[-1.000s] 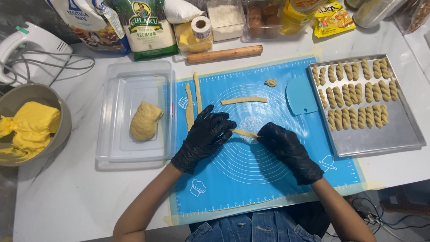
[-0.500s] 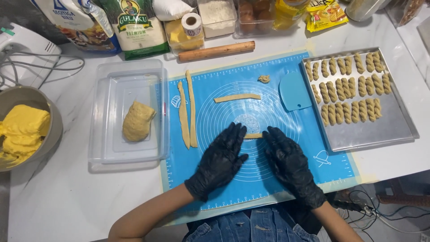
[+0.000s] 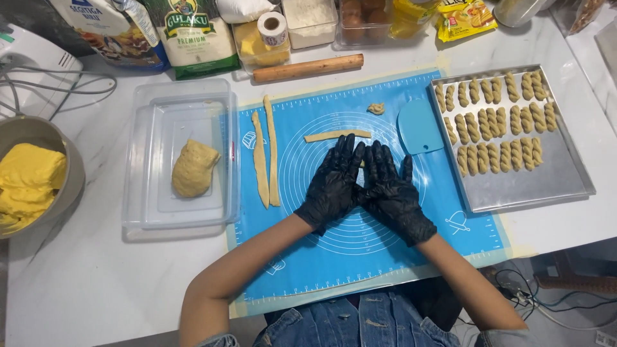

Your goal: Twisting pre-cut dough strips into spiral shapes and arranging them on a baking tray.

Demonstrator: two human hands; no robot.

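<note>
Hands have slid together since half-second ago, now side by side, touching. Left hand [image 3: 333, 183] and right hand [image 3: 392, 193]: black gloves, fingers flat, spread, pressing soft tan dough piece [image 3: 362, 164], mostly hidden, on blue mat [image 3: 360, 257]. Beyond: short dough strip [image 3: 337, 135], two long ropes [image 3: 266, 154], steel tray [image 3: 553, 186] of twists.

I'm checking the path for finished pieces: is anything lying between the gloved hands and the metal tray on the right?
Yes. The light blue scraper lies on the blue mat, between the right hand and the tray. The left hand lies flat beside the right one.
</note>
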